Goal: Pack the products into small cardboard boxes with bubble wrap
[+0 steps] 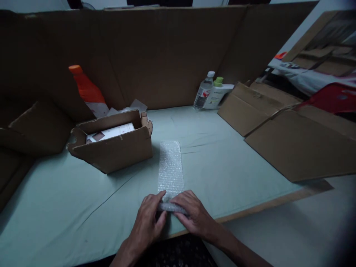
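Observation:
A strip of bubble wrap (170,167) lies flat on the pale green cloth, stretching away from me. Its near end is rolled up into a small bundle (172,207) close to the table's front edge. My left hand (150,217) grips the left end of this roll, thumb on the near side and fingers beyond it. On the right end, my right hand (193,213) closes in the same way. Whether anything is inside the roll cannot be seen.
An open cardboard box (128,152) with a white printed carton (111,132) inside stands left of the strip. Behind it leans an orange-topped bottle (87,89). A clear water bottle (204,92) and a white bottle (217,97) stand at the back. Cardboard flaps (303,144) border the right.

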`<state>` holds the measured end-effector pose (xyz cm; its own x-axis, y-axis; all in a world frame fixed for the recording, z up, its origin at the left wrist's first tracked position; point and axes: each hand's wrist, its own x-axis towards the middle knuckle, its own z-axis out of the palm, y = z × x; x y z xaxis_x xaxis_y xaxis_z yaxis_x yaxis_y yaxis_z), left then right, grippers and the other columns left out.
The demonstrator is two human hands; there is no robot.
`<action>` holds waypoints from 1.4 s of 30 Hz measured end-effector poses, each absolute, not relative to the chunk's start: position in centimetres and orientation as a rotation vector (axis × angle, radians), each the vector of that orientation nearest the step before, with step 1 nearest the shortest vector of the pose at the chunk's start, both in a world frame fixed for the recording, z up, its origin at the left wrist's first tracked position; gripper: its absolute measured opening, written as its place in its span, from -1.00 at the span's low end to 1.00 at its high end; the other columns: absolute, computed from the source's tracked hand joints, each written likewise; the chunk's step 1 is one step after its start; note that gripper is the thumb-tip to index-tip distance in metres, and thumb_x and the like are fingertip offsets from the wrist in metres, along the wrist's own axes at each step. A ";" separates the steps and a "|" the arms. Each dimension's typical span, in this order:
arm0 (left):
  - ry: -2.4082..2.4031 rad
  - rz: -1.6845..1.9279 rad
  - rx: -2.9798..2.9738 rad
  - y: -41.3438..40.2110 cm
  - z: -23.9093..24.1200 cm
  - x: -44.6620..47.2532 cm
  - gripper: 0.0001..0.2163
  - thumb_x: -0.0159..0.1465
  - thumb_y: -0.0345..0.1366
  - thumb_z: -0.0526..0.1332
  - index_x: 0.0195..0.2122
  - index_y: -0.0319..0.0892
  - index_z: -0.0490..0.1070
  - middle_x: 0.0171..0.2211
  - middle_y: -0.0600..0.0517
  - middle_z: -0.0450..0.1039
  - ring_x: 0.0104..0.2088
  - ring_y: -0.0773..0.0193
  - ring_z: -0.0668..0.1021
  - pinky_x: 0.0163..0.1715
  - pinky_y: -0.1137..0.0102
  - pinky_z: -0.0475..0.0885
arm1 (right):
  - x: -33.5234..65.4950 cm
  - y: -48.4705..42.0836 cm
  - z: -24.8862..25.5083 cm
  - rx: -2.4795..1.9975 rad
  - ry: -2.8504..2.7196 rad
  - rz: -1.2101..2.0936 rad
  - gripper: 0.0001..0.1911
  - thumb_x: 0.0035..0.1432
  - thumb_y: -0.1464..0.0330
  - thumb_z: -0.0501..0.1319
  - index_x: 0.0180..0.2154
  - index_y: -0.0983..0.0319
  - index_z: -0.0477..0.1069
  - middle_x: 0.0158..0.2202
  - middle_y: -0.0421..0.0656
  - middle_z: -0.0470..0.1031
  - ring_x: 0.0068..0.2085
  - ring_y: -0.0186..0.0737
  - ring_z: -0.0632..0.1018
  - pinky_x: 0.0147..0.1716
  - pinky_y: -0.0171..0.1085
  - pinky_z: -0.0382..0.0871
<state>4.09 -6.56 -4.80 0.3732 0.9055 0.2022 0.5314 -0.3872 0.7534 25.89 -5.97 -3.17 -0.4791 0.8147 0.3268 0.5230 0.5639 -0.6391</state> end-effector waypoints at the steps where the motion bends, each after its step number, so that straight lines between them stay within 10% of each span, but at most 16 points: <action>1: 1.306 0.836 2.004 -6.3 -4.8 4.2 -0.54 0.28 -0.40 0.14 0.22 -0.09 0.27 -0.05 -0.11 0.55 -0.12 0.13 0.58 -0.08 0.14 0.52 | 26.1 -5.8 -3.2 -1.082 -2.129 0.544 -0.66 0.27 0.47 0.19 0.07 0.16 0.36 -0.10 -0.09 0.54 -0.08 -0.10 0.51 -0.06 -0.11 0.37; 6: 1.528 0.848 1.863 -3.8 -5.3 5.0 -0.48 0.26 -0.37 0.16 0.27 -0.13 0.22 0.04 -0.14 0.52 -0.06 0.10 0.59 -0.02 0.12 0.50 | 27.1 -5.0 -2.1 -1.189 -2.004 0.197 -0.56 0.26 0.47 0.22 0.16 0.19 0.29 0.17 0.06 0.39 0.15 0.01 0.43 0.05 -0.02 0.34; 17: 1.441 1.049 2.271 -4.6 -4.4 3.8 -0.45 0.29 -0.31 0.24 0.30 -0.09 0.17 0.26 -0.24 0.24 0.22 -0.04 0.39 0.12 0.00 0.43 | 25.4 -4.0 -4.1 -1.169 -2.189 0.246 -0.82 0.29 0.50 0.18 -0.11 0.21 0.48 -0.08 -0.05 0.59 -0.02 -0.04 0.54 -0.05 -0.04 0.35; 25: 1.178 0.910 2.248 -4.5 -3.7 4.3 -0.73 0.30 -0.51 0.10 -0.01 -0.15 0.41 -0.28 -0.01 0.58 -0.26 0.20 0.58 -0.23 0.26 0.52 | 25.7 -5.0 -3.3 -1.094 -2.061 0.459 -0.82 0.33 0.47 0.16 -0.06 0.20 0.43 -0.22 -0.12 0.60 -0.21 -0.18 0.57 -0.20 -0.19 0.40; 37: 1.350 1.011 2.356 -3.4 -3.6 4.8 -0.64 0.30 -0.36 0.22 0.13 -0.19 0.35 0.10 -0.22 0.41 0.10 0.00 0.47 0.05 0.06 0.44 | 25.4 -3.7 -3.6 -1.165 -2.184 0.318 -0.79 0.29 0.47 0.20 -0.05 0.20 0.46 -0.09 -0.06 0.60 -0.08 -0.05 0.55 -0.07 -0.04 0.34; 42: 1.165 0.921 2.323 -4.6 -3.0 3.9 -0.67 0.30 -0.52 0.10 0.07 -0.15 0.37 -0.21 -0.03 0.55 -0.18 0.19 0.54 -0.12 0.24 0.47 | 26.0 -3.5 -3.0 -1.129 -2.132 0.585 -0.83 0.34 0.40 0.18 -0.05 0.20 0.46 -0.22 -0.13 0.63 -0.21 -0.15 0.58 -0.16 -0.12 0.38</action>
